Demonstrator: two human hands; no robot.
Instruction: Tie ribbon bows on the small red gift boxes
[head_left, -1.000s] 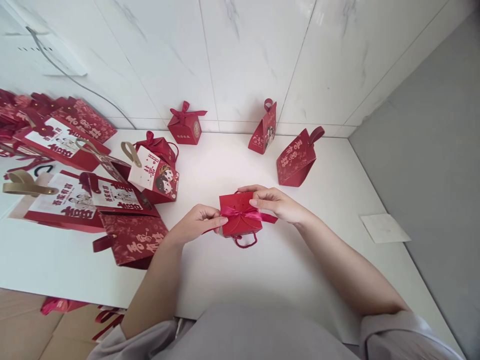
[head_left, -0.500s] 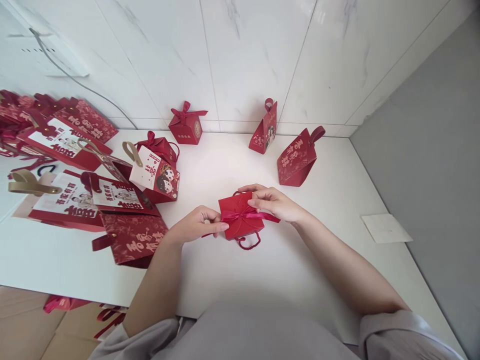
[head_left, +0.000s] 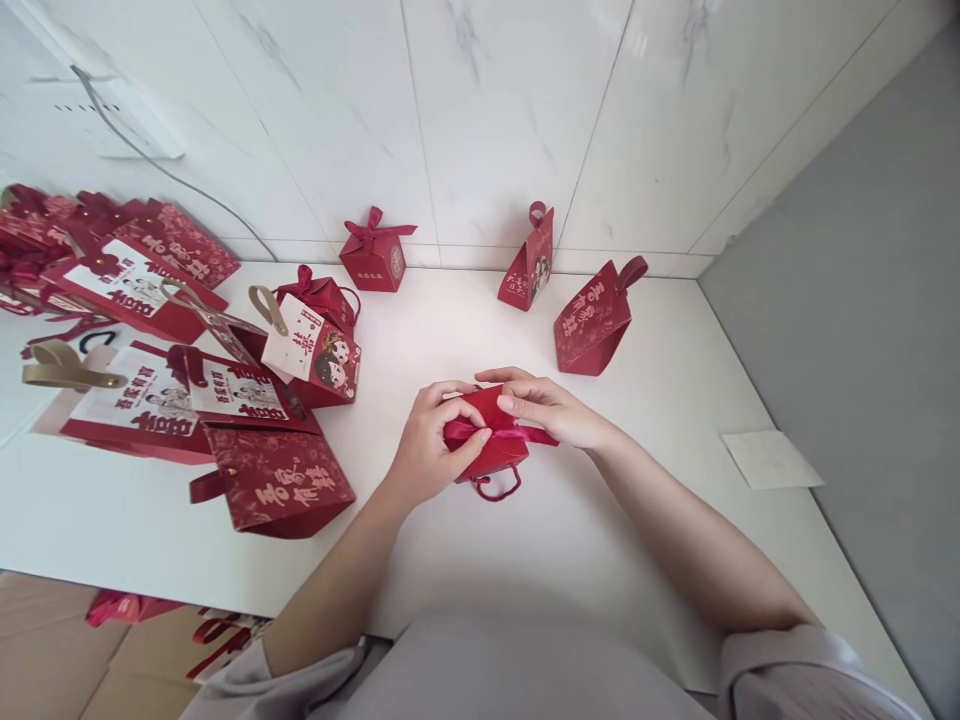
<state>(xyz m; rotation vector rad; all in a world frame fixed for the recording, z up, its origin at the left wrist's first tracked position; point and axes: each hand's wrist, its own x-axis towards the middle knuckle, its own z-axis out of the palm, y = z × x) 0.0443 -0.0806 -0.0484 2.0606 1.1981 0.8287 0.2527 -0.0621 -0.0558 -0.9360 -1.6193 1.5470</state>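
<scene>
A small red gift box (head_left: 496,452) with a red cord handle sits on the white table (head_left: 525,540) in front of me. A pink-red ribbon (head_left: 525,434) crosses its top. My left hand (head_left: 432,446) covers the box's left side, fingers curled and pinching the ribbon near the middle. My right hand (head_left: 550,409) rests on the box's right top, fingertips pressed on the ribbon, one tail trailing out beneath it.
Folded red boxes stand at the back: a ribboned one (head_left: 373,255), a tall one (head_left: 531,260), a slanted one (head_left: 596,316). Flat red bags and a cartoon-printed box (head_left: 311,345) pile up at the left. A white paper slip (head_left: 769,459) lies at the right.
My left hand has moved right from the box's left edge onto its top, closing on the ribbon near the middle. The right hand has stayed in place.
</scene>
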